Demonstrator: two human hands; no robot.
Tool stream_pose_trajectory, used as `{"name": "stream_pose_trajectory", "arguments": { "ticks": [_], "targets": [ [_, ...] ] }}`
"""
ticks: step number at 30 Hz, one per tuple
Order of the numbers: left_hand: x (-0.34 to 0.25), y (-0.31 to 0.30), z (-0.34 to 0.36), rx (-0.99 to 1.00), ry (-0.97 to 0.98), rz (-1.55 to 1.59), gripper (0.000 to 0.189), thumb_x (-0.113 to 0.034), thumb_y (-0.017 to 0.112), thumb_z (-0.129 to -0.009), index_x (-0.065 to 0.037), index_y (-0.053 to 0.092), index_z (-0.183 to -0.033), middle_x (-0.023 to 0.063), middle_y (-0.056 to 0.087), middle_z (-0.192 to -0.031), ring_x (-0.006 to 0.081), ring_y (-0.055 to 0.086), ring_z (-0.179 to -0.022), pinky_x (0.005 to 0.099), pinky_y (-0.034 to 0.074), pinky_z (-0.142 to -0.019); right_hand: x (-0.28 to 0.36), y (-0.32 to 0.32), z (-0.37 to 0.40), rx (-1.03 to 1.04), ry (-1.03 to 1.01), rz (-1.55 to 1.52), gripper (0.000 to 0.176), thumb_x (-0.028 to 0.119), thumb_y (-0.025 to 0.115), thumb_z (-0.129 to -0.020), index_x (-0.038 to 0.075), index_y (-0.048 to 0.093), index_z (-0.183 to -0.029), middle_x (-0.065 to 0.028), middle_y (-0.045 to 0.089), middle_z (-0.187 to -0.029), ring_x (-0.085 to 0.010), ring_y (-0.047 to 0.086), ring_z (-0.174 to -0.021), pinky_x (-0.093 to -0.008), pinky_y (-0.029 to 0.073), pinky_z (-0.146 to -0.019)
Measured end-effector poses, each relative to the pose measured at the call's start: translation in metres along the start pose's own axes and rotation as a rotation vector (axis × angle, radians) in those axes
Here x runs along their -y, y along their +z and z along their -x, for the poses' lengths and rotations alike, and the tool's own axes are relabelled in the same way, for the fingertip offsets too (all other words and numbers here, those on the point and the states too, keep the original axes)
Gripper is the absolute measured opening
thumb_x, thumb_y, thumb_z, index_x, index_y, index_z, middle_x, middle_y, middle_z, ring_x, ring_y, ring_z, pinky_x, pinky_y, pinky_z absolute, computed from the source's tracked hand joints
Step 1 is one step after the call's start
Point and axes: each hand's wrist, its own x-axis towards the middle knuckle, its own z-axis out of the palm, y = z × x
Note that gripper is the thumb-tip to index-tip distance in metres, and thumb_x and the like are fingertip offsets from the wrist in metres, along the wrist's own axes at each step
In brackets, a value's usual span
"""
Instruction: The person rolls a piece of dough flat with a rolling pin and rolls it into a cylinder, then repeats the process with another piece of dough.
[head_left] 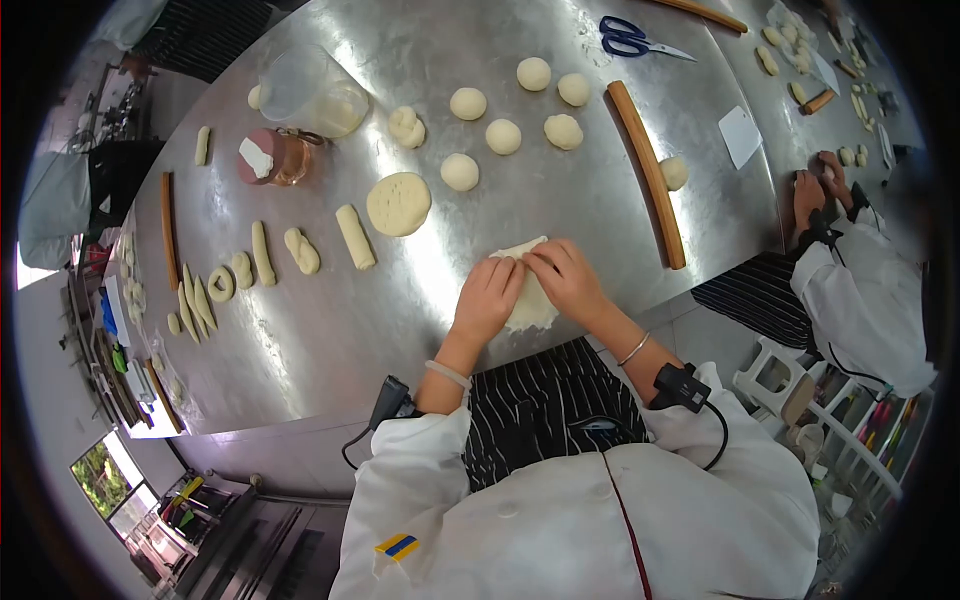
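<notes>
A flattened sheet of dough (pixel 530 308) lies on the steel table close to my body. My left hand (pixel 488 295) and my right hand (pixel 568 278) meet over its upper part, fingertips bent and pinching the dough near its far edge. The sheet's lower edge looks ragged. Beyond my hands sit several round dough balls (pixel 459 172). To the left are a flat dough disc (pixel 399 204) and a dough roll (pixel 355 237). My palms and fingers cover much of the sheet's upper part.
A wooden rolling pin (pixel 648 175) lies to the right, with scissors (pixel 640 42) and a white scraper (pixel 740 137) farther off. At the left stand a clear container (pixel 312 92) and a jar (pixel 278 158), near shaped dough pieces (pixel 221 284). A co-worker's hands (pixel 818 190) work at right.
</notes>
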Motion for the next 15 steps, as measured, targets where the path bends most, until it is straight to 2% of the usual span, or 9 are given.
{"name": "stream_pose_trajectory", "arguments": {
  "ticks": [1, 3, 4, 6, 10, 13, 15],
  "targets": [
    [0.000, 0.002, 0.005, 0.006, 0.002, 0.005, 0.036, -0.004, 0.063, -0.073, 0.002, 0.065, -0.109, 0.0114, 0.061, -0.104, 0.0271, 0.060, -0.095, 0.0383, 0.050, -0.085, 0.001, 0.001, 0.005, 0.001, -0.007, 0.004, 0.029, 0.005, 0.063, -0.076, -0.002, 0.066, -0.105, -0.0120, 0.061, -0.106, -0.0298, 0.060, -0.099, -0.0387, 0.051, -0.086],
    [-0.002, 0.005, 0.015, 0.045, 0.051, -0.050, 0.042, -0.007, 0.061, -0.076, 0.007, 0.062, -0.115, 0.0160, 0.060, -0.114, 0.0298, 0.059, -0.107, 0.0410, 0.049, -0.092, 0.006, -0.001, 0.016, 0.009, -0.008, 0.010, 0.032, 0.005, 0.064, -0.076, -0.003, 0.066, -0.107, -0.0125, 0.062, -0.107, -0.0302, 0.060, -0.101, -0.0388, 0.051, -0.088],
    [-0.003, 0.006, 0.018, 0.043, 0.054, -0.047, 0.042, -0.007, 0.061, -0.076, 0.007, 0.062, -0.115, 0.0160, 0.060, -0.114, 0.0298, 0.059, -0.107, 0.0410, 0.049, -0.092, 0.007, -0.002, 0.018, 0.013, -0.005, 0.033, 0.033, 0.005, 0.063, -0.076, -0.004, 0.066, -0.108, -0.0129, 0.062, -0.109, -0.0306, 0.059, -0.105, -0.0385, 0.051, -0.090],
    [-0.005, 0.005, 0.026, 0.072, 0.038, -0.054, 0.045, -0.008, 0.058, -0.079, 0.007, 0.060, -0.122, 0.0179, 0.058, -0.124, 0.0310, 0.056, -0.116, 0.0411, 0.047, -0.099, 0.010, -0.001, 0.020, 0.018, 0.005, 0.057, 0.034, 0.005, 0.063, -0.077, -0.004, 0.066, -0.109, -0.0134, 0.062, -0.111, -0.0309, 0.059, -0.108, -0.0382, 0.050, -0.092],
    [-0.008, 0.006, 0.036, 0.080, -0.015, -0.085, 0.043, -0.005, 0.058, -0.081, 0.004, 0.061, -0.123, 0.0148, 0.059, -0.125, 0.0288, 0.056, -0.118, 0.0422, 0.046, -0.101, 0.027, -0.003, 0.027, 0.061, 0.035, 0.148, 0.033, 0.008, 0.065, -0.080, -0.004, 0.066, -0.111, -0.0145, 0.061, -0.120, -0.0304, 0.058, -0.116, -0.0401, 0.049, -0.098],
    [-0.010, 0.006, 0.038, 0.116, -0.043, -0.118, 0.046, -0.010, 0.056, -0.082, 0.004, 0.059, -0.125, 0.0158, 0.057, -0.131, 0.0305, 0.053, -0.123, 0.0448, 0.042, -0.104, 0.037, -0.012, 0.029, 0.111, 0.060, 0.193, 0.031, 0.009, 0.066, -0.081, -0.004, 0.066, -0.110, -0.0142, 0.061, -0.122, -0.0297, 0.058, -0.118, -0.0420, 0.046, -0.101],
    [-0.014, 0.004, 0.039, 0.062, -0.090, -0.074, 0.040, -0.009, 0.058, -0.081, 0.002, 0.062, -0.119, 0.0135, 0.059, -0.126, 0.0305, 0.055, -0.120, 0.0452, 0.043, -0.103, 0.038, -0.014, 0.032, 0.123, 0.074, 0.191, 0.029, 0.008, 0.067, -0.081, -0.003, 0.067, -0.108, -0.0137, 0.062, -0.122, -0.0294, 0.058, -0.119, -0.0429, 0.045, -0.102]
  ]
}}
